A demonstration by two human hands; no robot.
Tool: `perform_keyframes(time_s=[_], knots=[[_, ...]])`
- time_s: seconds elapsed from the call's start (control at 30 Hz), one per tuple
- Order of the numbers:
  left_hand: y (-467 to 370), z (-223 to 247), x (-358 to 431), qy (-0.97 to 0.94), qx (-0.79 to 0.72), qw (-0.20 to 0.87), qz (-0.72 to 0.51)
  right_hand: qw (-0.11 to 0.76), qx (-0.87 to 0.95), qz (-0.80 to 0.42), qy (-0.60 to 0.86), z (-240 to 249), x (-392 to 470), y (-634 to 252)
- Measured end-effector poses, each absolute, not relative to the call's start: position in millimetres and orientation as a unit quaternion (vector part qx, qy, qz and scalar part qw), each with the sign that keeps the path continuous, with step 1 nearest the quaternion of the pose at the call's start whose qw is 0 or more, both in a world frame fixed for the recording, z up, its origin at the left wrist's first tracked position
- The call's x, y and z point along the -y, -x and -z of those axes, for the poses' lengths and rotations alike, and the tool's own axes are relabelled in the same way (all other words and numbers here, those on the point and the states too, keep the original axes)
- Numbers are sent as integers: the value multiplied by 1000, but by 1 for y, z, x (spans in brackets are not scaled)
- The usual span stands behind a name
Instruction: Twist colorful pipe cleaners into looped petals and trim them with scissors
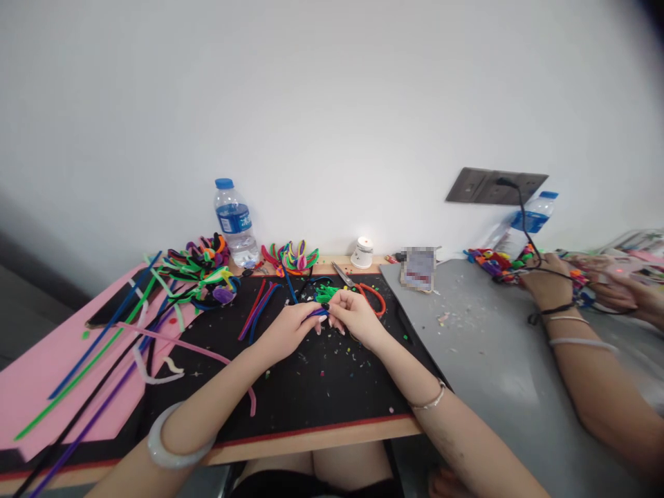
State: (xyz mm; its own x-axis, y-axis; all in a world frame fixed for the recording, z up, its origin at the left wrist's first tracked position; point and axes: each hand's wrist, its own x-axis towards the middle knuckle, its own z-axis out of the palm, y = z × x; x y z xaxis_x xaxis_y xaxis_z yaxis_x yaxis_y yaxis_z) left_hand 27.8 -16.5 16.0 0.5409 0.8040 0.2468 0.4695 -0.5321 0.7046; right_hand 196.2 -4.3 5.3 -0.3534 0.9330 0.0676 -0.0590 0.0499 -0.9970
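My left hand (295, 330) and my right hand (357, 319) meet over the black mat (311, 404). Between their fingertips is a blue pipe cleaner piece (319, 312), pinched from both sides; a small black part shows at my right fingertips. Just behind my hands lie green pipe cleaner bits (326, 293). Orange-handled scissors (374, 297) rest open beyond my right hand. Red, purple and blue pipe cleaners (259, 311) lie left of my left hand, and a pink one (207, 351) stretches below them.
Long pipe cleaners (88, 360) cross a pink sheet (31, 387) at left. A water bottle (236, 225), colourful bundles (293, 257) and a paper cup (362, 253) stand near the wall. At right, another person's hand (550, 283) is over the grey table (498, 366), near a cable.
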Motion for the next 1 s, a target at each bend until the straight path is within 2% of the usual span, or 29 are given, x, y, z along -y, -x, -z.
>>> perform_keyframes(time_s=[0.47, 0.67, 1.0], knots=[[-28, -9, 16, -842, -374, 285, -264, 379, 612, -563, 407, -14, 11, -195], [-25, -9, 16, -855, -377, 235, -267, 376, 613, -576, 390, -10, 9, -194], [-25, -12, 20, -888, -378, 100, -242, 346, 710, -414, 452, -6, 12, -191]])
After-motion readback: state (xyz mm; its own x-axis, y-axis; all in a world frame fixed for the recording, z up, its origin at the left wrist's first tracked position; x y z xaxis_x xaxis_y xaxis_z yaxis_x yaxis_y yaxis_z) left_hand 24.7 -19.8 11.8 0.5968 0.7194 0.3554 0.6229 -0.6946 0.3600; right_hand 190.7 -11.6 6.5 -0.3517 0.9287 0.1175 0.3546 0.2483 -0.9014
